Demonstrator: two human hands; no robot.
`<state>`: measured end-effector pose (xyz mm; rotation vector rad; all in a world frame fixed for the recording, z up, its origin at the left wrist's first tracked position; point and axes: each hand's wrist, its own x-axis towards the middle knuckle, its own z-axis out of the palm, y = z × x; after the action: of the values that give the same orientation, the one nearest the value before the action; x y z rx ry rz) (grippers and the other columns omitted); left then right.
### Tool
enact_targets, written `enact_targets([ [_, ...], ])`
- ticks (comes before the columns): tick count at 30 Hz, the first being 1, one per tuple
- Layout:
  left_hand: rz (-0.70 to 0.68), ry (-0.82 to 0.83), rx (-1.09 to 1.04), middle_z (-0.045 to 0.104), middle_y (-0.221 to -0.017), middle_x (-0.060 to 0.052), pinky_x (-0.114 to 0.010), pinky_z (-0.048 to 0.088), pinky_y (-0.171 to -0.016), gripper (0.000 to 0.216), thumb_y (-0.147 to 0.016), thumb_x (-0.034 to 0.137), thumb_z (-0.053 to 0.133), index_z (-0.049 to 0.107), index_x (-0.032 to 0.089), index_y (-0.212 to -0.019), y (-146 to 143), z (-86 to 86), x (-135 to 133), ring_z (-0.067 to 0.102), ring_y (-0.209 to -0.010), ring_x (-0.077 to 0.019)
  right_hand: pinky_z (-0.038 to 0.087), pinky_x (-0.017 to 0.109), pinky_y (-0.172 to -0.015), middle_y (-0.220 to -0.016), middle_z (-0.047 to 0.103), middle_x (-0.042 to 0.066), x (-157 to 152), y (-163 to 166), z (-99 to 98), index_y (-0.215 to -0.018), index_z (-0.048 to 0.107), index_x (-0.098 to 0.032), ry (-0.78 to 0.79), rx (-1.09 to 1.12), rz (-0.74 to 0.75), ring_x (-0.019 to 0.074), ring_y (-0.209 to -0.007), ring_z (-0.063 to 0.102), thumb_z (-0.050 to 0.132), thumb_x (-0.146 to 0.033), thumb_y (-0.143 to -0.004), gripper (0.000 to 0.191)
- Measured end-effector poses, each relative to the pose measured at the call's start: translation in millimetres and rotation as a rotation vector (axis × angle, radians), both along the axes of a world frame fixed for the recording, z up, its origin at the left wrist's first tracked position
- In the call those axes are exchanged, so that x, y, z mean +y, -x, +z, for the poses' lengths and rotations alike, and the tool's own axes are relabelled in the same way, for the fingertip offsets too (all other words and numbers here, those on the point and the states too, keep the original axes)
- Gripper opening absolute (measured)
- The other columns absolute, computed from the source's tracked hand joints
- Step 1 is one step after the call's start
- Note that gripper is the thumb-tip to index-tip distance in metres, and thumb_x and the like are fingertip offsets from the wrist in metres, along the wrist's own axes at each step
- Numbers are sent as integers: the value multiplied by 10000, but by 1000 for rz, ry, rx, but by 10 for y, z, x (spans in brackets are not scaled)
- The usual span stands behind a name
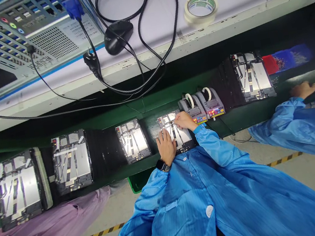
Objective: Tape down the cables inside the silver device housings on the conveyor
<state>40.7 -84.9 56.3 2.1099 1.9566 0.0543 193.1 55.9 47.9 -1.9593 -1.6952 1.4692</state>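
Observation:
My left hand (166,147), with a black smartwatch (163,165) on its wrist, rests with spread fingers on an opened tablet chassis (175,137). The chassis shows metal plates, pale strips and dark strips. My right hand (184,120) sits at the chassis's far edge with its fingertips drawn together. Whether they pinch a small strip is too small to tell. Two tape dispensers (200,106) stand just beyond my right hand. Similar opened tablets (133,141) lie along the green bench to either side.
A co-worker's hand (303,89) in a blue sleeve lies at the right, and a pink sleeve (52,228) lies at the lower left. Above the bench, a white shelf holds a computer case (26,39), mouse (118,37), black cables and masking tape (200,9).

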Motion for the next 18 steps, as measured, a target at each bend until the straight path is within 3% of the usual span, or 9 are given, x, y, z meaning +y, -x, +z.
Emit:
enact_targets([
  [18, -14, 15, 6, 362, -1684, -181, -576, 368, -1177, 634, -1005, 337, 484, 426, 121, -1598, 7, 6, 13, 433, -1457, -403, 405, 177, -429, -585, 707, 21, 44, 91, 103, -721, 701, -146, 44, 130, -41, 110, -419, 608, 667, -194, -839, 132],
])
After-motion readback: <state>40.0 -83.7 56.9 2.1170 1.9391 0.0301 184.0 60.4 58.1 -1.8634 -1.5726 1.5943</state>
